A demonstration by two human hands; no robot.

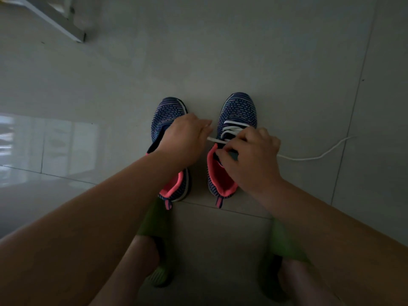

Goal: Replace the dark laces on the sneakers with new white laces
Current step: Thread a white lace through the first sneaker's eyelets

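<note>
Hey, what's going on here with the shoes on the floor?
A person is bent over a pair of blue knit sneakers with pink lining, lacing the right sneaker with a white lace. A few rows near the toe are already threaded. The left hand pulls one lace end out to the side, the right hand works at the eyelets, and the other end trails across the tiled floor. The left sneaker shows no lace that I can see.

A dim home interior, judging by the glossy tiled floor (242,51) and a white furniture leg (55,18).
</note>
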